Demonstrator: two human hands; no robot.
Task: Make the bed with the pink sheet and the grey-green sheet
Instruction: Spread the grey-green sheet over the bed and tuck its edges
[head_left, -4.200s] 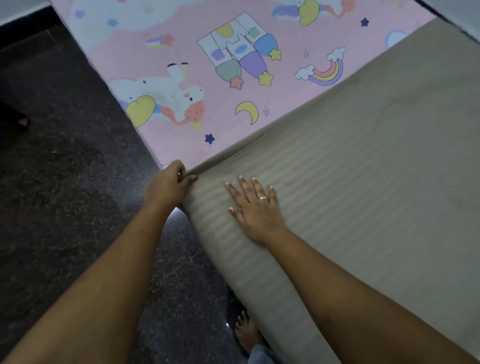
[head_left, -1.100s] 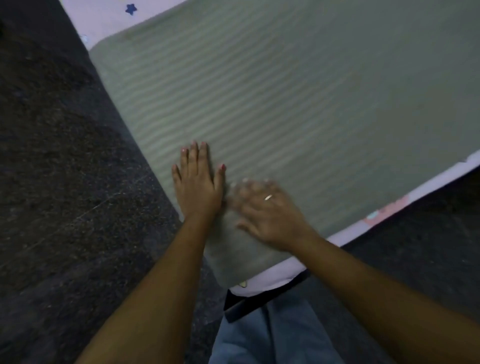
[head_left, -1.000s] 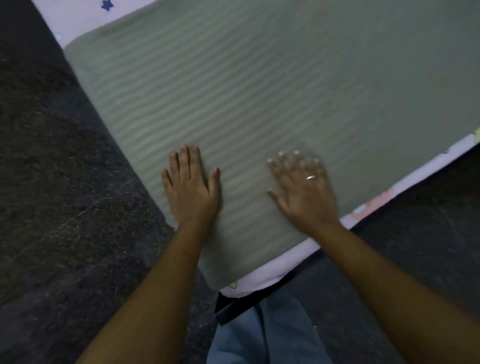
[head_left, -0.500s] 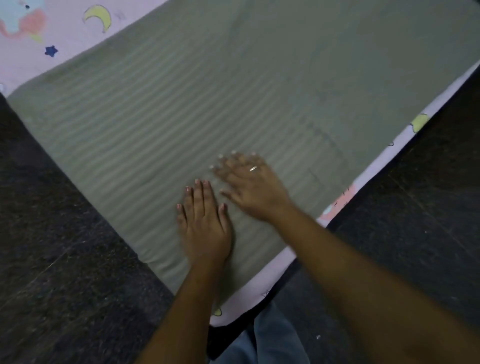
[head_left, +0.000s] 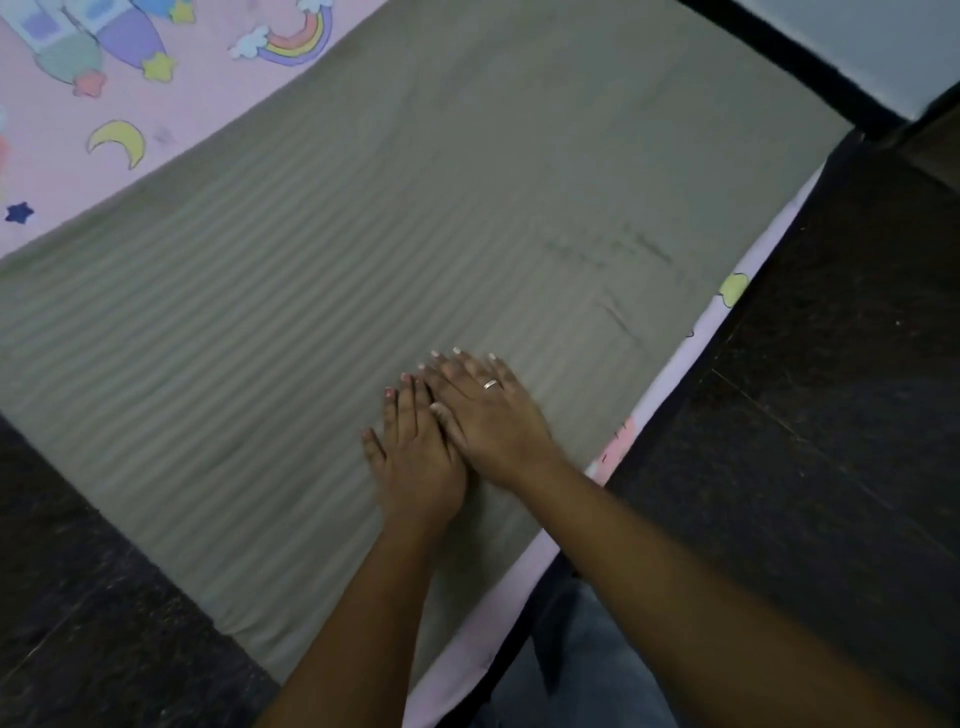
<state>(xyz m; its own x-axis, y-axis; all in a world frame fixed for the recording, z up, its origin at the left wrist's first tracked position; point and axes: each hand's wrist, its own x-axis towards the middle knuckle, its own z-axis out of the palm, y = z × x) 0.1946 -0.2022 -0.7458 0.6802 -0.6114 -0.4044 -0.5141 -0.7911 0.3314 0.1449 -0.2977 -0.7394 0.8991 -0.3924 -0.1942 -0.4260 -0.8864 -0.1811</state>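
Grey-green sheet (head_left: 322, 312): striped, spread flat over the pink sheet (head_left: 67, 130), which shows at the far end and along the right edge. Left hand (head_left: 415, 457) and right hand (head_left: 493, 421): palms down on it, touching, fingers extended, gripping nothing.

grey-green sheet (head_left: 363, 260) on pink sheet (head_left: 62, 124) | left hand (head_left: 418, 457), right hand (head_left: 491, 415) touching, flat on top

Single head-worn view, close, facing steeply down over bed (head_left: 311, 312), floor (head_left: 831, 415) alongside
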